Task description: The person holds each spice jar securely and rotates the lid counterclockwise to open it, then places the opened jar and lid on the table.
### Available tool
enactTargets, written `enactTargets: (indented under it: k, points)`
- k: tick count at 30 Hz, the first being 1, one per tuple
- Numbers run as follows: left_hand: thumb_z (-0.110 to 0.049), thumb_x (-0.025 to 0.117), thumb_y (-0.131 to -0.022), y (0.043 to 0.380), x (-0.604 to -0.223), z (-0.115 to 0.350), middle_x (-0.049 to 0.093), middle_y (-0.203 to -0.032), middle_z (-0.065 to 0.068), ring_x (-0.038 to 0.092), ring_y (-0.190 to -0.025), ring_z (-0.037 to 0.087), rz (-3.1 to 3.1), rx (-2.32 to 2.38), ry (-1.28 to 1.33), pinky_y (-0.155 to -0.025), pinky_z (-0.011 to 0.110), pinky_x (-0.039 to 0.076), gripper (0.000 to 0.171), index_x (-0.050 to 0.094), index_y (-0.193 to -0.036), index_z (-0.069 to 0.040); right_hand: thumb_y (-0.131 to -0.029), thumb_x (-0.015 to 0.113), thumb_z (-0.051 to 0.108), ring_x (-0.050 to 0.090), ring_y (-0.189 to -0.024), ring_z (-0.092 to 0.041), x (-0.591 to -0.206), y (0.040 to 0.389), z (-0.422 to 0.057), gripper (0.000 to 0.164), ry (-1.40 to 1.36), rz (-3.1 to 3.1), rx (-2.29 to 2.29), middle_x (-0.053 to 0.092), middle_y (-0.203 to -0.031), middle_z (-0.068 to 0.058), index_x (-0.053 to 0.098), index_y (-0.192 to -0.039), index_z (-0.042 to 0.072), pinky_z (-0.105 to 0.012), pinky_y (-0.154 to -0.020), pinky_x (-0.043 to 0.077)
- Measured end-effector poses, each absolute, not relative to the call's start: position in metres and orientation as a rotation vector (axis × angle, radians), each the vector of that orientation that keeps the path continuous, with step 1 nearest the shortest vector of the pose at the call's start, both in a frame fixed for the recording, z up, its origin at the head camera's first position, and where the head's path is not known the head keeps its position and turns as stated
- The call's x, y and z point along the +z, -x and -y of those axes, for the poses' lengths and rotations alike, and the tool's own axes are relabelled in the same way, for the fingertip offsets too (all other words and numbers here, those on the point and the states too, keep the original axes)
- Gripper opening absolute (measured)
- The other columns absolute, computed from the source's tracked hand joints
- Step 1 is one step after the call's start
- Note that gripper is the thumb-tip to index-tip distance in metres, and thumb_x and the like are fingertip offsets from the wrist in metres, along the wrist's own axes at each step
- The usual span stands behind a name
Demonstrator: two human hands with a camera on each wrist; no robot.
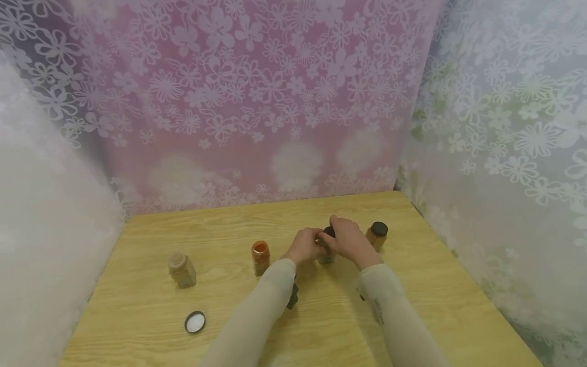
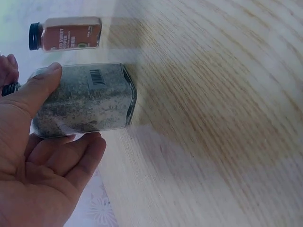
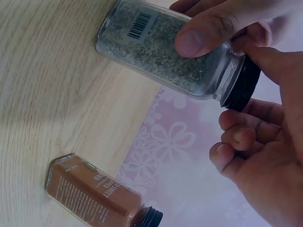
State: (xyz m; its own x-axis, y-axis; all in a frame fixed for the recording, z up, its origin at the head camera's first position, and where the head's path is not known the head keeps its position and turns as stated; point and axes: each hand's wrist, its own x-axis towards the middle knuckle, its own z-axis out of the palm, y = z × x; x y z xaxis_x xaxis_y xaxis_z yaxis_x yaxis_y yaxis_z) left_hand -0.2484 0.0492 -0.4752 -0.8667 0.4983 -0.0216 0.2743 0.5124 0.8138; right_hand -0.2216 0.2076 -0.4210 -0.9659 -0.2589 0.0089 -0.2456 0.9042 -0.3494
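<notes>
My left hand (image 1: 303,246) grips a glass seasoning jar (image 2: 90,106) by its upper sides, thumb on one face. Flecked grey-green seasoning fills most of it, and a barcode sticker (image 3: 141,24) is on its side. The jar stands on the wooden table with its base down. At its neck is a black cap (image 3: 244,84), held between the thumb and fingers of my right hand (image 1: 350,240). Just right of that hand, in the head view, stands a black-capped jar of reddish-brown powder (image 2: 71,35), its label reading "sweet pepper".
Left of my hands stands an uncapped orange-red jar (image 1: 261,261). Farther left is a tan jar (image 1: 183,272) with a perforated top. A loose black cap (image 1: 195,322) lies with its white inside up near the front left. Flowered curtains (image 1: 275,102) enclose the wooden table (image 1: 229,306).
</notes>
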Motion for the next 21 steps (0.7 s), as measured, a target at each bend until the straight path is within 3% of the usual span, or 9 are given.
enactTargets:
  k: [4, 7, 15, 18, 21]
  points:
    - [-0.016, 0.080, -0.095, 0.250, -0.475, -0.049, 0.070, -0.140, 0.009, 0.066, -0.130, 0.030, -2.450, 1.301, -0.640, -0.109, 0.044, 0.056, 0.045, 0.069, -0.138, -0.009, -0.106, 0.066, 0.028, 0.066, -0.086, -0.029, -0.420, 0.219, -0.212, 0.029, 0.515, -3.036, -0.538, 0.068, -0.103, -0.015, 0.062, -0.115, 0.001, -0.043, -0.073, 0.056]
    - [-0.016, 0.082, -0.093, 0.251, -0.476, -0.048, 0.069, -0.142, 0.009, 0.065, -0.132, 0.031, -2.429, 1.314, -0.634, -0.111, 0.046, 0.054, 0.046, 0.070, -0.137, -0.009, -0.106, 0.066, 0.025, 0.068, -0.106, -0.035, -0.418, 0.217, -0.213, 0.035, 0.573, -3.019, -0.509, 0.067, -0.121, -0.019, 0.061, -0.130, -0.001, -0.051, -0.090, 0.059]
    - [-0.023, 0.085, -0.091, 0.248, -0.474, -0.049, 0.073, -0.135, 0.006, 0.067, -0.128, 0.028, -2.453, 1.341, -0.631, -0.108, 0.046, 0.056, 0.047, 0.072, -0.135, -0.010, -0.105, 0.067, 0.024, 0.066, -0.110, -0.040, -0.404, 0.214, -0.213, 0.042, 0.497, -2.963, -0.452, 0.062, -0.130, -0.024, 0.060, -0.141, 0.005, -0.057, -0.095, 0.057]
    - [-0.025, 0.086, -0.090, 0.246, -0.473, -0.049, 0.073, -0.135, 0.006, 0.067, -0.129, 0.029, -2.483, 1.320, -0.614, -0.108, 0.046, 0.057, 0.047, 0.073, -0.134, -0.012, -0.104, 0.067, 0.039, 0.069, -0.107, -0.039, -0.402, 0.215, -0.213, 0.053, 0.394, -2.994, -0.430, 0.064, -0.133, -0.025, 0.059, -0.145, 0.006, -0.054, -0.087, 0.060]
    - [-0.024, 0.086, -0.091, 0.245, -0.473, -0.049, 0.071, -0.139, 0.006, 0.065, -0.132, 0.030, -2.495, 1.296, -0.598, -0.109, 0.046, 0.056, 0.046, 0.074, -0.133, -0.014, -0.103, 0.066, 0.050, 0.068, -0.080, -0.030, -0.404, 0.217, -0.211, 0.053, 0.300, -3.018, -0.416, 0.072, -0.108, -0.022, 0.067, -0.127, 0.003, -0.041, -0.063, 0.056]
